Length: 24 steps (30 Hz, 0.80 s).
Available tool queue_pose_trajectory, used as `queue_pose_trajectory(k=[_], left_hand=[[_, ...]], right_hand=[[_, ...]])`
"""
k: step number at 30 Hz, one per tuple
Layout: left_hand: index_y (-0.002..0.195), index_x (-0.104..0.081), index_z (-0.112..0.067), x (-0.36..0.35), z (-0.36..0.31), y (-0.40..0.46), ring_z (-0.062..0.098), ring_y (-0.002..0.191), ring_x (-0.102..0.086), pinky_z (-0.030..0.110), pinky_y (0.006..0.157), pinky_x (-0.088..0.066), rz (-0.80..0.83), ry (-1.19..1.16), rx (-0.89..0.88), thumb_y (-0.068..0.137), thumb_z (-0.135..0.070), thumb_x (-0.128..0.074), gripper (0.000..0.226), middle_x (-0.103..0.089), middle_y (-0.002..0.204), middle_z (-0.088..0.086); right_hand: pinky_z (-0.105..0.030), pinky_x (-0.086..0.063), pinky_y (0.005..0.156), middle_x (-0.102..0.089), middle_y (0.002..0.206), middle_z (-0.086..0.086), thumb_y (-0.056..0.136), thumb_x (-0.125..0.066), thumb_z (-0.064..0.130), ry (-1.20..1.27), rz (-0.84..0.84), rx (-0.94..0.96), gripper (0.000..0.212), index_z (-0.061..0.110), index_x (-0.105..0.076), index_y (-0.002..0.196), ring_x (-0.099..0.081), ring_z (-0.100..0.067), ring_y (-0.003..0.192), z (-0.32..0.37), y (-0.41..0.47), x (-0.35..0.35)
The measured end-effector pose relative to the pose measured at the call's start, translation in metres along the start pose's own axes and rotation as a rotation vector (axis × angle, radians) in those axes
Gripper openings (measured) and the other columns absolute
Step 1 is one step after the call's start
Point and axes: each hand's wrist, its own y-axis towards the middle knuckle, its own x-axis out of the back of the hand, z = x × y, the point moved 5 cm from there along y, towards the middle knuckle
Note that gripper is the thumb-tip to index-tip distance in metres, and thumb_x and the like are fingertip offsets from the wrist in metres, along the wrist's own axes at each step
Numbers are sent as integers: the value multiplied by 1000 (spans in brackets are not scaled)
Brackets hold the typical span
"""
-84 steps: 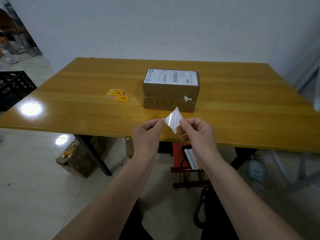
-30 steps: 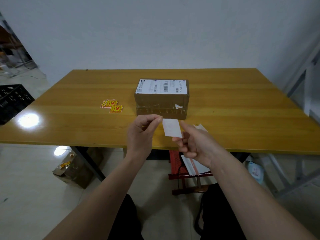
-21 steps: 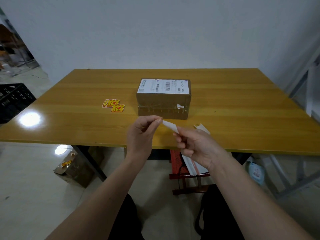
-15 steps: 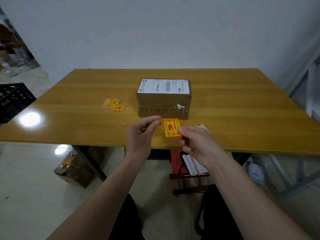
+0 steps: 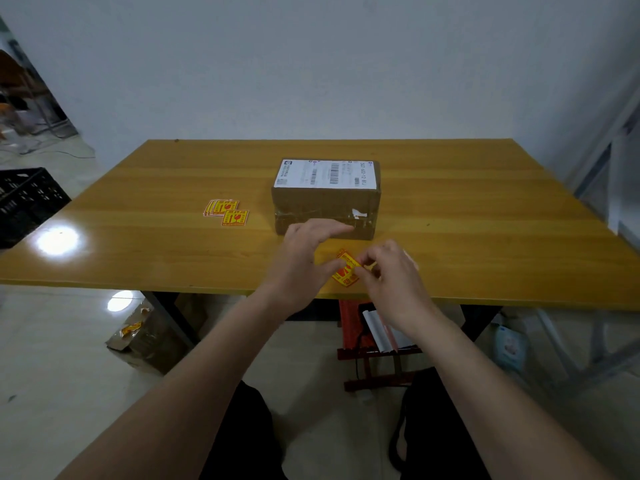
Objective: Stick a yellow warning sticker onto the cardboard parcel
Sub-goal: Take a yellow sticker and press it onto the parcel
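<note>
Just below centre frame, the yellow sticker (image 5: 346, 270) hangs tilted, pinched between the right hand (image 5: 391, 276) fingers and the left hand (image 5: 302, 261) thumb; the left's other fingers spread open. The cardboard parcel (image 5: 325, 199) sits above on the worktop (image 5: 485, 220).

I see the yellow warning sticker (image 5: 346, 270), a small square with red print, tilted and held up just above the near edge of the counter (image 5: 138, 209), its right side pinched by my right hand (image 5: 388, 275); I think my left thumb touches its left edge, though motion blur makes that unsure. The cardboard parcel (image 5: 325, 199) sits flat behind it, mid-counter: a brown taped box with a white shipping label (image 5: 325, 173) covering its top.
</note>
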Motion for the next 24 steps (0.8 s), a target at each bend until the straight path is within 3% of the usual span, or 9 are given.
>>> queue_pose_trajectory(k=[3, 6, 10, 14, 16, 17, 19, 21, 24], left_hand=[[112, -64, -34, -1, -11, 0, 16, 118, -47, 54, 111, -23, 23, 304, -43, 77, -27, -72, 37, -65, 116, -11], [101, -68, -38, -3, -13, -2, 15, 113, -50, 53, 115, -10, 29, 427, -36, 82, -36, -66, 20, -69, 104, -11], [93, -71, -35, -1, -9, -8, 15, 106, -54, 51, 115, -13, -72, 364, 38, 83, -34, -65, 12, -71, 96, -10], [91, -71, -36, -1, 5, -12, 11, 104, -57, 48, 113, -15, -146, 229, 193, 85, -34, -63, 10, -71, 96, -14], [90, -72, -33, -1, 9, -14, 9, 97, -60, 43, 110, -25, -168, 140, 259, 85, -31, -65, 9, -71, 92, -14], [88, -72, -31, 0, 11, -16, 8, 91, -61, 38, 103, -35, -180, 47, 310, 85, -28, -66, 8, -70, 88, -14], [85, -71, -27, -1, 18, -25, 8, 86, -62, 29, 83, -45, -209, -436, 528, 85, -21, -66, 8, -70, 84, -10], [94, -67, -24, -13, 25, -35, 11, 95, -61, 32, 89, -44, -212, -1041, 806, 86, -20, -65, 10, -70, 92, -5], [99, -64, -23, -28, 30, -43, 13, 98, -59, 39, 98, -40, -253, -1421, 969, 86, -18, -65, 14, -69, 94, -3]], right_hand=[[-32, -41, 63, -46, 104, -3, 91, -58, 17, -133, -17, 93, 10, 11, -61, 99, -52, -18, 81, 8, -5, -1], [-33, -42, 60, -47, 104, -3, 92, -57, 18, -154, -30, 121, 10, 11, -60, 98, -52, -18, 77, 12, -6, 1], [-41, -53, 70, -49, 105, -2, 92, -56, 21, -64, -20, 102, 12, 14, -59, 101, -57, -18, 82, 11, -7, 0], [-26, -49, 75, -47, 108, 3, 93, -53, 18, 55, -5, 75, 24, 18, -56, 117, -54, -10, 90, 9, -7, -6], [-22, -45, 71, -49, 106, 3, 91, -53, 12, 166, -58, 30, 33, 20, -52, 123, -53, -8, 85, 7, -6, -5], [-22, -44, 68, -50, 104, 2, 90, -53, 9, 232, -106, -4, 36, 21, -51, 124, -52, -7, 82, 4, -5, -3], [-24, -42, 65, -52, 98, 0, 86, -52, 4, 348, -191, -67, 35, 22, -54, 117, -52, -9, 77, -3, -3, 2], [-26, -41, 64, -54, 92, 0, 86, -52, 5, 442, -201, -118, 28, 24, -58, 106, -52, -12, 74, -6, -1, 3], [-23, -42, 61, -59, 83, 0, 90, -54, 12, 549, -139, -167, 19, 28, -62, 91, -54, -11, 72, -2, -4, -2]])
